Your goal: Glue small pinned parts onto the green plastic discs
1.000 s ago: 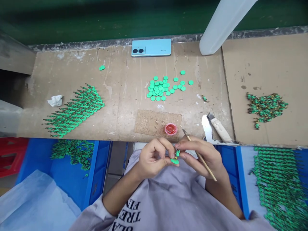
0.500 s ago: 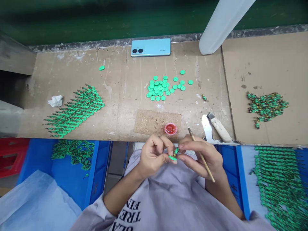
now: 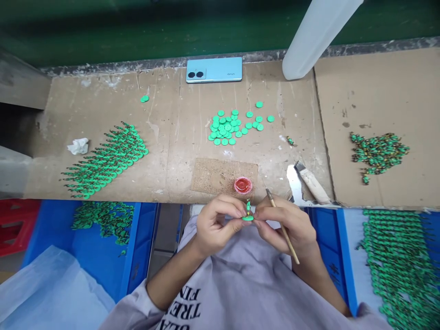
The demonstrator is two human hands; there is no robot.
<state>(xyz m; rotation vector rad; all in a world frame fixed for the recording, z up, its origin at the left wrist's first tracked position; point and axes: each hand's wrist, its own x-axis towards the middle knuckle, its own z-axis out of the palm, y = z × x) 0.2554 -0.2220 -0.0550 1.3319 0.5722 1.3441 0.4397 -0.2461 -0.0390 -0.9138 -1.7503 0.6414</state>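
Between my two hands, just off the table's front edge, a tiny green figurine (image 3: 248,206) stands upright on a round green base (image 3: 247,218). My left hand (image 3: 218,224) pinches the base's left side with thumb and forefinger. At its right side, the thumb and forefinger of my right hand (image 3: 288,224) close on the base too. A thin paintbrush (image 3: 283,229) is tucked between the right hand's fingers, its tip pointing up and away. Just beyond my hands sits a small cup of red liquid (image 3: 243,184) on a brown board (image 3: 209,176).
Loose green discs (image 3: 225,128) lie mid-table. Rows of based figurines (image 3: 113,160) stand left; a pile of loose figurines (image 3: 380,153) lies right. A scraper (image 3: 312,182), a phone (image 3: 214,70) and a white post (image 3: 318,39) are nearby. Blue bins (image 3: 137,247) flank me.
The figurine has gone from tilted to upright on its base. Both hands have shifted slightly left, and the brush has moved left with my right hand.
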